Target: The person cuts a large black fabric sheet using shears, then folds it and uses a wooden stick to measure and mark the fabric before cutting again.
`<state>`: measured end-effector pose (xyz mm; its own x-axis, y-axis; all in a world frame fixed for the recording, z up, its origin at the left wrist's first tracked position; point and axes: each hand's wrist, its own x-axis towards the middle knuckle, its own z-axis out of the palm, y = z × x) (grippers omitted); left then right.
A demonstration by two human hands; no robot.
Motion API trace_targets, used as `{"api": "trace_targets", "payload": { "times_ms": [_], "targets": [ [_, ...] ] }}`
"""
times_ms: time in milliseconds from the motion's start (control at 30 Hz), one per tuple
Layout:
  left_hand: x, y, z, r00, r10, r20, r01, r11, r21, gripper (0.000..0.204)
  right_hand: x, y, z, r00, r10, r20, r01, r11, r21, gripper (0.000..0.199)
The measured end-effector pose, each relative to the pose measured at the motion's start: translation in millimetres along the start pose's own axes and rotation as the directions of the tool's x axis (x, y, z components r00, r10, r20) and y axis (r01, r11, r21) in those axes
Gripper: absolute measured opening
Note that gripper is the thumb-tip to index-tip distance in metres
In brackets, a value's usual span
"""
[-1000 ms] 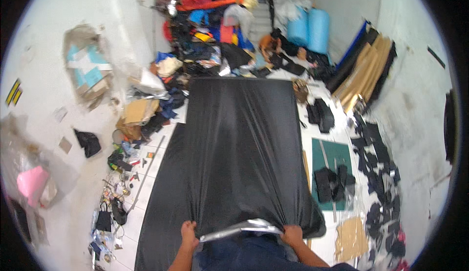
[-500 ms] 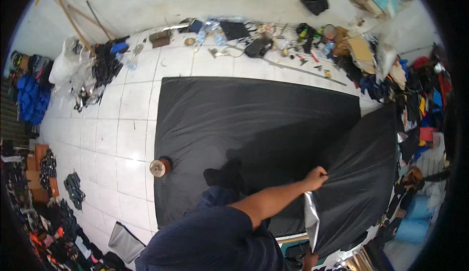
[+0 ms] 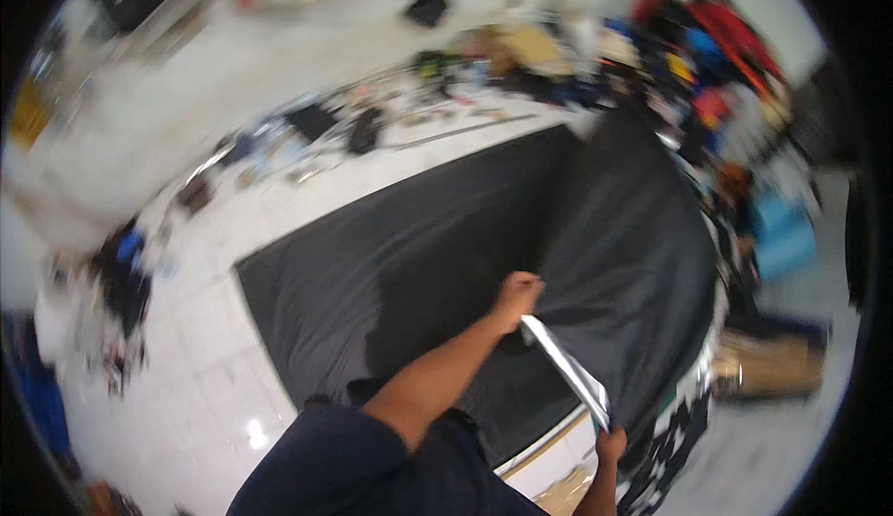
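Note:
A large black fabric sheet lies over the white tiles, and its right part is lifted and pulled up in folds. My left hand is closed on the sheet near its middle. Lower right, my right hand grips the sheet's edge. Between the two hands a narrow band of the silver underside shows, stretched tight. My left arm reaches across the sheet and hides part of it.
A metal strip and scattered tools and scraps line the wall beyond the sheet. Piles of clothes and fabric rise at the far right. A light blue roll and a brown package stand on the right.
The view has swung to the right, blurring the surroundings. My right hand shows more fully now, and the sheet's right part is lifted higher. Both hands keep hold of the fabric.

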<state>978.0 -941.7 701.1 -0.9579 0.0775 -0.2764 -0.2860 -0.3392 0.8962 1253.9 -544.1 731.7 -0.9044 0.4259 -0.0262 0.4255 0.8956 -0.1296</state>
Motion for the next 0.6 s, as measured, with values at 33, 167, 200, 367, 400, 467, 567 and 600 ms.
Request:
{"api": "trace_targets", "payload": {
  "times_ms": [33,167,200,367,400,467,567,600],
  "targets": [
    [-32.6,25.2,19.9,0.995,-0.086,-0.046,0.086,0.996,0.004,0.022,-23.1,0.3,-19.1,0.983,0.182,0.017,-0.178,0.976,-0.122,0.033],
    [-83.9,8.8,-30.1,0.992,-0.064,-0.107,0.072,0.995,0.073,0.019,-79.0,-38.6,13.4,0.998,0.061,-0.027,-0.063,0.995,-0.073,0.031],
    [-94.3,10.8,-42.2,0.995,0.048,-0.084,-0.031,0.981,0.192,0.025,-95.0,-44.4,21.6,0.997,0.071,0.013,-0.070,0.993,-0.095,0.030],
    [-162.9,2.2,-132.4,0.995,-0.063,-0.073,0.069,0.995,0.075,0.033,-219.3,-58.4,40.2,0.995,0.096,-0.001,-0.096,0.995,0.043,0.028],
    [-181.0,1.3,-147.9,0.988,-0.096,-0.118,0.110,0.986,0.122,0.034,-240.8,-63.1,41.2,0.996,0.093,-0.003,-0.092,0.994,0.061,0.028],
    [-237.4,18.1,-151.9,0.983,-0.164,-0.081,0.164,0.986,-0.012,0.037,-295.7,-68.6,42.9,0.995,0.100,0.008,-0.101,0.993,0.069,0.027],
    [-270.9,21.3,-212.5,0.989,-0.150,0.015,0.150,0.989,0.004,0.038,-347.5,-97.1,40.6,0.989,0.123,0.087,-0.131,0.988,0.084,0.025],
    [-291.1,23.9,-225.1,0.987,-0.161,-0.006,0.161,0.987,-0.004,0.038,-363.5,-103.0,38.5,0.985,0.133,0.113,-0.142,0.987,0.075,0.025]
  ]
}}
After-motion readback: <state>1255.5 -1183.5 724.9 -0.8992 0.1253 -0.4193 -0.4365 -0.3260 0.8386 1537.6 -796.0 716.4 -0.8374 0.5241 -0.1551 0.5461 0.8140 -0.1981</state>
